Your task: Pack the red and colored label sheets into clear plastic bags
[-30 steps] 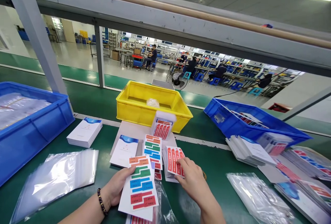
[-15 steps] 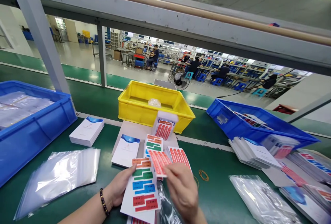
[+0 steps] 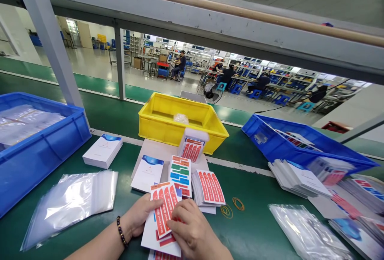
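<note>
My left hand (image 3: pixel 138 215) gripped the white sheet (image 3: pixel 150 237), thumb over the red label sheet (image 3: pixel 162 209); my right hand (image 3: pixel 195 228) pinched its edge. Even edges wanted light fingertips!

Bright, even overhead light glares off the plastic bags (image 3: pixel 78 200); the far background looks soft.

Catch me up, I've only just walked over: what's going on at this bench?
A person's left hand grips a small bundle of white sheets, with a red-striped sheet lying on top. The right hand has its fingers on that top sheet. Beyond the hands lie a stack of similar red-striped sheets, a multicoloured sheet and a pile of white cards with blue tops. A yellow bin stands behind them.
</note>
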`<state>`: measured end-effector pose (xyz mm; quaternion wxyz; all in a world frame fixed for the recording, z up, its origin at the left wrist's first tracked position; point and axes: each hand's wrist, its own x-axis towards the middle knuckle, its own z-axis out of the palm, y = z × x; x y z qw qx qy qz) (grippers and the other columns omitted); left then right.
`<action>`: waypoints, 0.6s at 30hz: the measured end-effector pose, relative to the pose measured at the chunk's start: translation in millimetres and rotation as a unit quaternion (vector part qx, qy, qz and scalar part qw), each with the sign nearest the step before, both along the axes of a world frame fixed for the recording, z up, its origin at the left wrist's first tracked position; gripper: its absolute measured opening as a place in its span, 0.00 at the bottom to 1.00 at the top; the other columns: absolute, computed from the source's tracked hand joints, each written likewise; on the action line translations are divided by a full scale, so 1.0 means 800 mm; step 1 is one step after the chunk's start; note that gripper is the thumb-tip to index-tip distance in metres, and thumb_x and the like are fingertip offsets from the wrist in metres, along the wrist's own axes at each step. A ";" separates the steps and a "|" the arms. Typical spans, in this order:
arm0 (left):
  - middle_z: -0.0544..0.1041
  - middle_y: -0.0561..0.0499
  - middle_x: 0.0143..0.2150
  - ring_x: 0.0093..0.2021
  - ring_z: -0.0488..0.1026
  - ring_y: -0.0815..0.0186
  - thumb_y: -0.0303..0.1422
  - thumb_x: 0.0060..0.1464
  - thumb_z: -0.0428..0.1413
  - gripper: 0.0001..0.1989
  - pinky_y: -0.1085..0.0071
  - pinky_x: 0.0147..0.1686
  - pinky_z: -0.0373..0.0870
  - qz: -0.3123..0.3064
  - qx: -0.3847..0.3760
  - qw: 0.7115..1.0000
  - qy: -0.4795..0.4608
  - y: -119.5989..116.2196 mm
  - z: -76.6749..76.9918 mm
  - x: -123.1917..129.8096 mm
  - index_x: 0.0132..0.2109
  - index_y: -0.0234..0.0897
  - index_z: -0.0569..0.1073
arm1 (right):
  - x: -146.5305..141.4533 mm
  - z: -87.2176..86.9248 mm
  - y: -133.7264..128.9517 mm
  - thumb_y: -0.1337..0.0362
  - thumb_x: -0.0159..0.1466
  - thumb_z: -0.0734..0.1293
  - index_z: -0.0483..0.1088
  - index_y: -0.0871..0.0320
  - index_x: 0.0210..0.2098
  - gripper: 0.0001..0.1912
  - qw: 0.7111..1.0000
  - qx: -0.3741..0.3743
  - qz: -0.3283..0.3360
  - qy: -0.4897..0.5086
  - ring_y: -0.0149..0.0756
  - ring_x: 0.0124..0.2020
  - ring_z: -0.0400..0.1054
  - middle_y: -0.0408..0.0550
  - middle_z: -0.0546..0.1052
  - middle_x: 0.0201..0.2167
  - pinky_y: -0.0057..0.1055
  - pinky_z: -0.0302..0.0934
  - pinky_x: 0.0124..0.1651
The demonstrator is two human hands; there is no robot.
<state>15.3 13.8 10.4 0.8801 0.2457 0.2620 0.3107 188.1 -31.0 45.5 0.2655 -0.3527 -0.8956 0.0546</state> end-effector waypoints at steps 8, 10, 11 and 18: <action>0.76 0.37 0.38 0.36 0.75 0.59 0.33 0.42 0.64 0.20 0.65 0.41 0.68 -0.102 0.037 0.993 0.042 -0.006 -0.005 -0.003 0.43 0.27 0.72 | 0.023 -0.021 0.015 0.66 0.63 0.58 0.64 0.59 0.47 0.14 0.956 -0.117 -0.190 0.189 0.31 0.29 0.65 0.49 0.71 0.36 0.28 0.62 0.32; 0.76 0.37 0.37 0.35 0.75 0.60 0.35 0.41 0.64 0.20 0.66 0.41 0.68 -0.127 0.052 0.989 0.051 -0.007 -0.009 -0.003 0.41 0.26 0.73 | 0.024 -0.027 0.019 0.65 0.61 0.59 0.67 0.59 0.41 0.10 0.941 -0.186 -0.210 0.188 0.29 0.24 0.62 0.46 0.70 0.31 0.26 0.59 0.28; 0.76 0.37 0.37 0.35 0.75 0.60 0.35 0.41 0.64 0.20 0.66 0.40 0.68 -0.133 0.057 0.988 0.054 -0.007 -0.011 -0.004 0.40 0.26 0.73 | 0.024 -0.029 0.020 0.65 0.61 0.60 0.68 0.59 0.35 0.07 0.936 -0.207 -0.214 0.186 0.29 0.23 0.61 0.45 0.69 0.28 0.26 0.58 0.27; 0.76 0.37 0.38 0.36 0.75 0.60 0.36 0.41 0.64 0.20 0.66 0.41 0.68 -0.123 0.044 0.990 0.058 -0.006 -0.008 -0.003 0.39 0.26 0.74 | 0.020 -0.034 0.021 0.62 0.62 0.58 0.56 0.59 0.22 0.13 0.920 -0.186 -0.260 0.228 0.28 0.23 0.58 0.42 0.63 0.22 0.25 0.54 0.26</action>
